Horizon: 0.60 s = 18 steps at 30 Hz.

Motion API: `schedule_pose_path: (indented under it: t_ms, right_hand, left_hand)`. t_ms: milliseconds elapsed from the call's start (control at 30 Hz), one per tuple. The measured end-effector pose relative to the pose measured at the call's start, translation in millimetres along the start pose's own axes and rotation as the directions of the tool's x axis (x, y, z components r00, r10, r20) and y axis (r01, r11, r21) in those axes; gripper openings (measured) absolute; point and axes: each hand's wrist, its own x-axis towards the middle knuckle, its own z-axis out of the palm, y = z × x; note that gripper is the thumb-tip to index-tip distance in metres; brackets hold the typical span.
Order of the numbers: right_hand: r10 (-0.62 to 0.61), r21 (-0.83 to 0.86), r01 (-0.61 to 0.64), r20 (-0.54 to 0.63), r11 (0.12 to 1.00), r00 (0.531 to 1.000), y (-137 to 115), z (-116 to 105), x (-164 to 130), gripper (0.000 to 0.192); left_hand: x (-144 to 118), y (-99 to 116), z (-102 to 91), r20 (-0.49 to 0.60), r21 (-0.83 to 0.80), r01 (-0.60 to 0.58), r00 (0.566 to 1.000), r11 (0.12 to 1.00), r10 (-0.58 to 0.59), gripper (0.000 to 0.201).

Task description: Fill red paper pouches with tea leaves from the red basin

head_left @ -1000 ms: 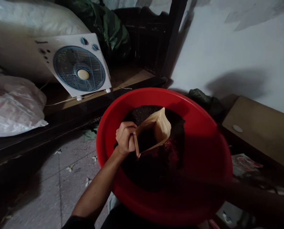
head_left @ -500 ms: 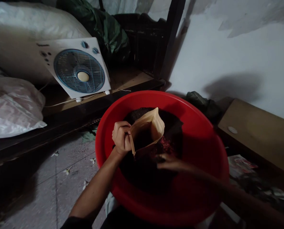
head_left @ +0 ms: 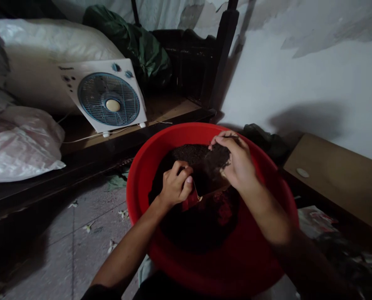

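Observation:
My left hand (head_left: 176, 183) is closed on the rim of a paper bag (head_left: 190, 202), red outside and tan inside, with its mouth facing up. Cupped above that mouth, my right hand (head_left: 240, 164) holds a handful of dark, loose, soil-like material (head_left: 217, 156), and some of it blurs as it falls. Both hands are inside a large red basin (head_left: 136, 183). More of the dark material (head_left: 189, 235) covers the basin's bottom, with a patch of reddish bits (head_left: 224, 208) in it. Shadow hides the inside of the bag.
A white box fan (head_left: 112, 104) stands on a wooden ledge (head_left: 181, 107) beyond the basin, beside stuffed white sacks (head_left: 23, 141) and a green bundle (head_left: 132, 46). At right is a low wooden table (head_left: 326, 175) bearing a small pale disc (head_left: 302, 173). Scraps lie on the tiled floor (head_left: 61, 250).
My right hand has risen from low in the basin to over the bag's mouth, carrying a handful of dark material. The bag's rim has tipped, and my left hand has shifted slightly right.

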Motion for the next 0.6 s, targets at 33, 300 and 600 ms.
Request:
schedule_pose_path:
  t_ms: [33, 300, 600]
  right_hand:
    - [-0.021, 0.007, 0.021, 0.015, 1.000, 1.000, 2.3, 3.6, -2.9, 0.016]
    - [-0.287, -0.120, 0.280, -0.049, 0.952, 0.957, 20.3, -9.5, 12.3, 0.016]
    - [0.060, -0.795, -0.016, 0.025, 0.606, 0.998, 181.0, -68.0, 56.0, 0.025]
  left_hand:
    - [-0.2, -0.7, 0.0, -0.013, 0.007, 0.017, 1.000, 1.000, -0.017, 0.022]
    - [-7.0, -12.6, -2.2, -0.283, 0.079, 0.073, 0.958, 0.994, -0.048, 0.030]
    - [-4.7, -35.9, -22.9, -0.604, 0.070, 0.039, 0.797, 0.997, 0.011, 0.049]
